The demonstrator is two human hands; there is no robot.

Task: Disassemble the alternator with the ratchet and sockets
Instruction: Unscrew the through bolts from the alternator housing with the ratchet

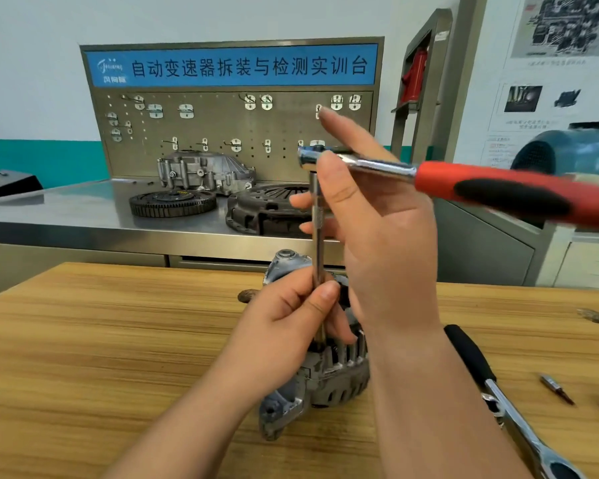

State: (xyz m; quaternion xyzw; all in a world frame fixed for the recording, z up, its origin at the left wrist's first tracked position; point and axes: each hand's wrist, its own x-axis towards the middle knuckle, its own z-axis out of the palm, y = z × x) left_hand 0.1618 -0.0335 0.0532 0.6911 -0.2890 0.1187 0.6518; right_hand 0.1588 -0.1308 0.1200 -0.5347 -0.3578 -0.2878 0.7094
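A grey alternator stands on the wooden table, partly hidden behind both hands. A long steel extension bar rises straight up from it to the head of a ratchet with a red and black handle that points right. My left hand pinches the lower part of the bar just above the alternator. My right hand holds the ratchet near its head, thumb on the near side, fingers loosely around the bar. The socket end is hidden by my left hand.
A second ratchet with a black grip lies on the table at the right, beside a small bit. Behind stands a steel bench with a gear ring, clutch plate and housing, backed by a pegboard.
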